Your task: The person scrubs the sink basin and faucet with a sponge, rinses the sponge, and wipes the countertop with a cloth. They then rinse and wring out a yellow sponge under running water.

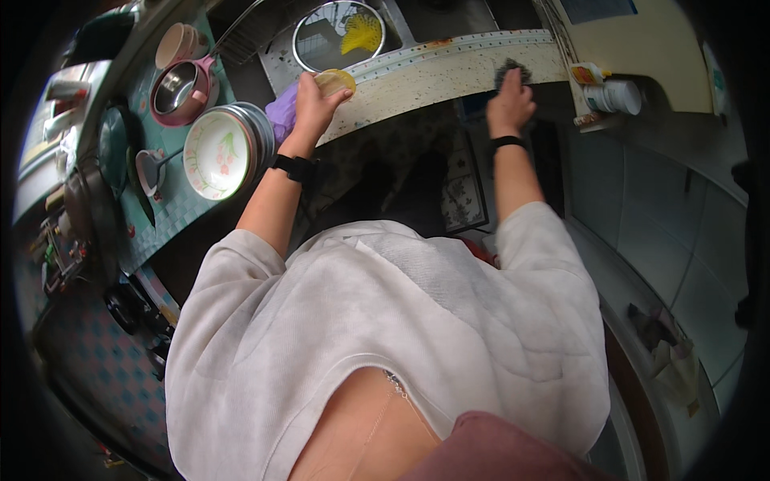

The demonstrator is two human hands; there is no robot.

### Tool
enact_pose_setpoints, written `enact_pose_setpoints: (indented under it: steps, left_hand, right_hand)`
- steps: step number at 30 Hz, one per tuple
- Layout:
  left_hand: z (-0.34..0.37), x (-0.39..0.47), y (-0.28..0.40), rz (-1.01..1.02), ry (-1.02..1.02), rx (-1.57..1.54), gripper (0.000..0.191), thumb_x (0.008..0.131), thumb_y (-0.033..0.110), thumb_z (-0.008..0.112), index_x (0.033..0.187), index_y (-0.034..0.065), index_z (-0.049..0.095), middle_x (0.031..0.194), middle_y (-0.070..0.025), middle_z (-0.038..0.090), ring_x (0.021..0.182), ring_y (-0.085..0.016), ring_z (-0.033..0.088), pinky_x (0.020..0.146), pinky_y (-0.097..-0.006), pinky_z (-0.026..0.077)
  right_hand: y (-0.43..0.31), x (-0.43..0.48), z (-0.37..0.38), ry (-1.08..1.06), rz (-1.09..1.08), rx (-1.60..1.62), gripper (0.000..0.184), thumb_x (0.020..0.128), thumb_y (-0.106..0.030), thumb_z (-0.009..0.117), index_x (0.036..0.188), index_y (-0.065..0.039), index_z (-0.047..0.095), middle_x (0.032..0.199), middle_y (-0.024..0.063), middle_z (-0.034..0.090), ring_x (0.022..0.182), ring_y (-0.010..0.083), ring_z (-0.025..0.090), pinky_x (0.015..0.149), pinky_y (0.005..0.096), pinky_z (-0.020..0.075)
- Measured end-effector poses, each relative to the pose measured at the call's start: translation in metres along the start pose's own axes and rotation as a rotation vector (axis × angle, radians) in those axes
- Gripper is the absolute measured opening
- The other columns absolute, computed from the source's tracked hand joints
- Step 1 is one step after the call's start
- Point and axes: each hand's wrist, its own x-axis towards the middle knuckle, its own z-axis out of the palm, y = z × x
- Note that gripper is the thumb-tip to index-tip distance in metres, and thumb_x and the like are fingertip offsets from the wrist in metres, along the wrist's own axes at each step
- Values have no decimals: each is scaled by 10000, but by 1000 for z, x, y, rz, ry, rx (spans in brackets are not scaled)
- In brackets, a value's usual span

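Note:
My right hand [511,111] grips a dark scouring pad [509,65], probably steel wool, at the right end of a long cream panel [415,90]. Dark specks and a few rusty stains mark the panel, which has a row of small holes along its far edge. At the panel's left end, my left hand [314,108] holds a shallow yellow-rimmed disc [345,79], perhaps a lid or small dish. Crumpled purple plastic or cloth [283,113] lies beside that hand; whether the hand grips it cannot be told.
A stack of bowls [216,153], a pink pot [180,96] and a ladle [157,168] crowd the tiled counter [174,207] at left. Beyond the panel is a round steel-rimmed vessel [295,42] with yellow netting [362,33]. Bottles [610,96] stand at right.

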Motion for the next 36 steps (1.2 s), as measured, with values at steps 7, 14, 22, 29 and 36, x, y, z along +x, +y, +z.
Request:
enact_pose_setpoints:
  steps: [7,14,22,29,36]
  left_hand:
    - [33,20,9,5,-117,-40,649,715,229,858,1122,-59,441,1067,-254,576,991,-377,585,855,-424,480]
    - [52,33,14,-7,-180,-43,575,747,132,804,1165,-34,446,1103,-256,570,1033,-395,570,882,-430,473]
    - [80,25,39,266,-220,141,510,741,61,735,1184,22,484,1102,-218,560,1049,-431,536,922,-451,450]
    - [84,23,58,282,-184,424,437,735,62,679,1159,63,570,1101,-187,569,1047,-399,546,887,-452,460]
    - [109,18,104,516,-25,524,442,716,38,671,1152,92,631,1190,-141,585,1113,-341,531,937,-446,436]
  right_hand:
    - [-65,-95,16,7,-472,154,612,814,-41,569,1395,-224,514,1239,34,624,935,301,593,796,438,435]
    - [38,35,11,95,-30,-121,543,930,-91,495,1452,-223,427,1206,94,634,966,318,595,848,471,407]
    - [-22,-51,9,-12,-460,85,504,897,-58,482,1367,-231,533,1185,81,666,837,303,622,726,470,415]
    - [64,54,-1,-62,-52,-65,566,919,-54,461,1470,-175,412,1554,13,336,950,362,616,901,512,405]
    - [-3,-27,-4,-232,-487,138,526,888,-109,494,1393,-256,516,1186,93,661,838,315,612,750,454,411]
